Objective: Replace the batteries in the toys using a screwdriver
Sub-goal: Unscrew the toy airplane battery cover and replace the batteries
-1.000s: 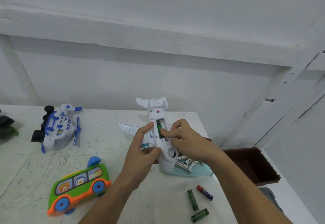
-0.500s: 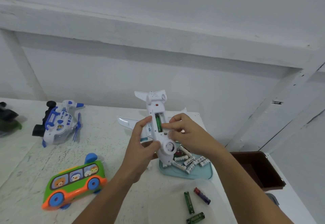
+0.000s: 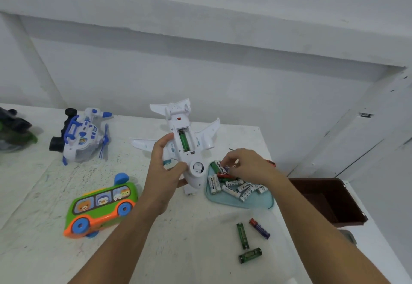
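My left hand (image 3: pixel 163 170) grips the white toy airplane (image 3: pixel 185 141) by its body, belly up above the table. Its battery bay is open and one green battery (image 3: pixel 183 140) lies inside. My right hand (image 3: pixel 244 163) is over the light-blue tray (image 3: pixel 256 203), fingertips pinching a battery (image 3: pixel 219 167) at the top of the pile of several white and green batteries. Three loose batteries (image 3: pixel 243 235) lie on the table nearer to me. No screwdriver can be made out clearly.
A green and orange toy bus (image 3: pixel 100 208) lies at the front left. A white and blue toy helicopter (image 3: pixel 81 136) sits at the back left, a dark toy (image 3: pixel 13 130) at the far left edge. A brown box (image 3: pixel 330 201) stands right of the table.
My right hand left the airplane's battery bay and dropped to the tray of batteries. My left hand keeps holding the airplane, now tilted a little more to the left.
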